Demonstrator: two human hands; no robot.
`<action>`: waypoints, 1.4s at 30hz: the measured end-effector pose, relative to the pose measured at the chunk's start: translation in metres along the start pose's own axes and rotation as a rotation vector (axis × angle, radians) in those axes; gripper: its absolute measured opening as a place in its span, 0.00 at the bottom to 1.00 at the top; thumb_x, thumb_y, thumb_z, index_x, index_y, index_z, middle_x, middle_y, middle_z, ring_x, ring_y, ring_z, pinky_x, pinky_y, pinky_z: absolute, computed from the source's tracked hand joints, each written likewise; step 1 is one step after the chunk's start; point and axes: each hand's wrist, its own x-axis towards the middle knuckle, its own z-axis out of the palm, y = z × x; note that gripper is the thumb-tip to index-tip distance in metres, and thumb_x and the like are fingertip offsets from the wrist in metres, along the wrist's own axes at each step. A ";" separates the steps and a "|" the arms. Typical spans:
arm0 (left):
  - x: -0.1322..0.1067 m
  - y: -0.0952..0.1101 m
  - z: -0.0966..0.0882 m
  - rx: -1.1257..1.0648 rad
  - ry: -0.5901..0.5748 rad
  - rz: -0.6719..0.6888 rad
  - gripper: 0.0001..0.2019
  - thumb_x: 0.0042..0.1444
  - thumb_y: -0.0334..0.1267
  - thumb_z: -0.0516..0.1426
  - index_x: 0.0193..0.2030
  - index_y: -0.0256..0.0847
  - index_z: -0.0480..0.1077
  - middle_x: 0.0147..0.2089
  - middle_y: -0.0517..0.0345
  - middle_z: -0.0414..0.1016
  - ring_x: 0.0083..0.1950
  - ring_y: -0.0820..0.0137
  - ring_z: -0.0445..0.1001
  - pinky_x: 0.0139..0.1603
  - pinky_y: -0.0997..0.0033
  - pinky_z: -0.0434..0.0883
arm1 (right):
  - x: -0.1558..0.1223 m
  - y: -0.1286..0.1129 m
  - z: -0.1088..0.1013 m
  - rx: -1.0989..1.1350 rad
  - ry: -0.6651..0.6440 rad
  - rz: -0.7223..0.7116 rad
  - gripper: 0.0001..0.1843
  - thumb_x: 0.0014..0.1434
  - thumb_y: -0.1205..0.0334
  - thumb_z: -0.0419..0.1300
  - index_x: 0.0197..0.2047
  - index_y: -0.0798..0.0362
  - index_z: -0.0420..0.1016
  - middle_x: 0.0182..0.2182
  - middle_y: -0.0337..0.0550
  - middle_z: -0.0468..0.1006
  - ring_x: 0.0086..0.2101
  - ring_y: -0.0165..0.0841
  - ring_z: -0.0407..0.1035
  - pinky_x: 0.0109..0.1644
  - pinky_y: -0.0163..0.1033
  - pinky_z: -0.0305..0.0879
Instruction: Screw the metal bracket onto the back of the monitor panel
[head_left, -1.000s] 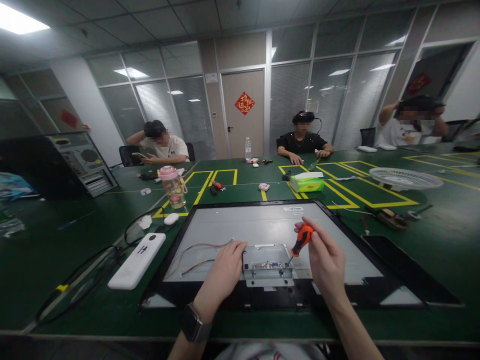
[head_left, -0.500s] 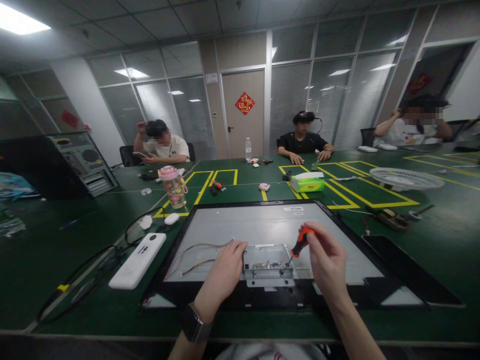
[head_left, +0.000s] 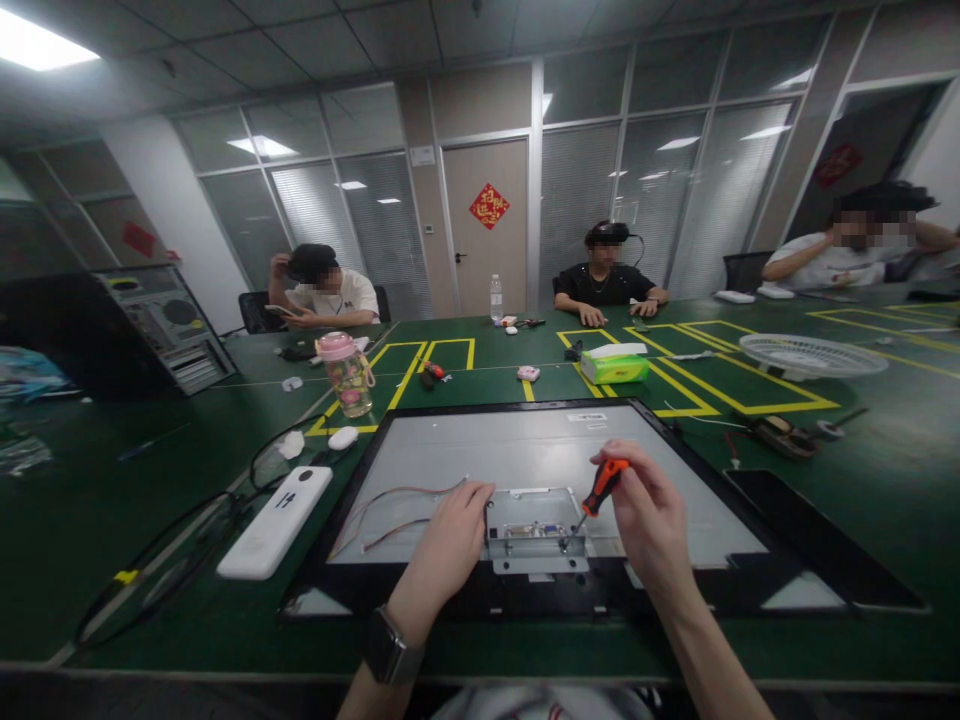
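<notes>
An orange-and-black screwdriver (head_left: 603, 488) is gripped in my right hand (head_left: 649, 505), its handle tilted up and its shaft slanting down to the left. The tip meets the front face of a metal bracket (head_left: 534, 565) near its right end. Connector ports show along that bracket, which sits on the back of a flat display panel (head_left: 652, 440). My left hand (head_left: 454, 535) holds the bracket's left edge, fingers together; the thumb is hidden. Thin loose wires (head_left: 397, 528) lie on the panel left of that hand.
A white power bank (head_left: 276, 525) and black cables lie left of the panel. Beyond stand a pink-lidded bottle (head_left: 346, 375) and a green tissue pack (head_left: 615, 366). At right are a dark flat slab (head_left: 821, 540) and a white round grille (head_left: 814, 355). Several people sit across the table.
The screwdriver handle has turned slightly in my right hand, and its tip has shifted a little to the left. My left hand keeps its place on the bracket.
</notes>
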 end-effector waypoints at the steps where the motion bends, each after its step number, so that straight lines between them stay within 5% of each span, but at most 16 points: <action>1: 0.000 0.000 0.000 -0.001 0.003 0.001 0.22 0.65 0.25 0.44 0.63 0.37 0.65 0.61 0.46 0.71 0.62 0.61 0.70 0.66 0.58 0.66 | 0.000 0.000 -0.001 -0.030 -0.009 -0.022 0.09 0.59 0.52 0.66 0.37 0.48 0.81 0.36 0.44 0.76 0.39 0.37 0.71 0.41 0.41 0.68; 9: -0.002 0.000 0.000 -0.026 0.029 0.005 0.23 0.65 0.25 0.43 0.63 0.38 0.65 0.61 0.47 0.71 0.63 0.62 0.69 0.67 0.56 0.65 | -0.002 0.001 -0.003 -0.005 -0.088 0.016 0.12 0.64 0.51 0.61 0.43 0.47 0.81 0.39 0.46 0.78 0.41 0.39 0.73 0.45 0.44 0.68; 16: -0.001 0.003 -0.003 -0.021 0.004 -0.013 0.24 0.64 0.24 0.44 0.63 0.37 0.66 0.62 0.46 0.71 0.63 0.62 0.69 0.67 0.58 0.65 | 0.001 -0.001 -0.002 -0.059 -0.031 -0.070 0.05 0.57 0.57 0.68 0.35 0.48 0.82 0.35 0.43 0.72 0.34 0.34 0.70 0.31 0.37 0.66; 25: -0.001 0.001 -0.001 -0.030 0.003 -0.007 0.24 0.64 0.25 0.43 0.63 0.38 0.65 0.62 0.47 0.70 0.63 0.62 0.69 0.67 0.57 0.65 | -0.004 -0.002 0.001 0.123 -0.038 0.067 0.14 0.64 0.53 0.60 0.46 0.49 0.82 0.38 0.49 0.84 0.39 0.41 0.78 0.44 0.47 0.73; 33: -0.001 0.002 -0.004 -0.038 0.001 -0.001 0.24 0.63 0.26 0.43 0.63 0.38 0.65 0.62 0.46 0.71 0.63 0.62 0.69 0.67 0.56 0.65 | -0.002 0.000 -0.001 -0.104 0.023 -0.081 0.06 0.57 0.57 0.67 0.38 0.48 0.83 0.36 0.44 0.78 0.38 0.38 0.72 0.39 0.41 0.70; 38: -0.001 0.003 -0.003 -0.031 0.005 -0.013 0.24 0.63 0.25 0.43 0.63 0.37 0.66 0.61 0.46 0.71 0.62 0.62 0.70 0.67 0.58 0.65 | -0.005 0.001 -0.002 -0.031 0.015 0.034 0.14 0.64 0.55 0.59 0.47 0.49 0.82 0.43 0.49 0.81 0.43 0.42 0.75 0.48 0.48 0.69; 42: -0.001 0.003 -0.004 -0.016 -0.018 -0.018 0.23 0.65 0.25 0.43 0.64 0.37 0.65 0.63 0.46 0.70 0.63 0.62 0.68 0.68 0.58 0.64 | -0.004 -0.001 0.000 -0.134 0.044 -0.072 0.07 0.57 0.58 0.67 0.39 0.48 0.83 0.37 0.45 0.77 0.39 0.38 0.71 0.41 0.42 0.68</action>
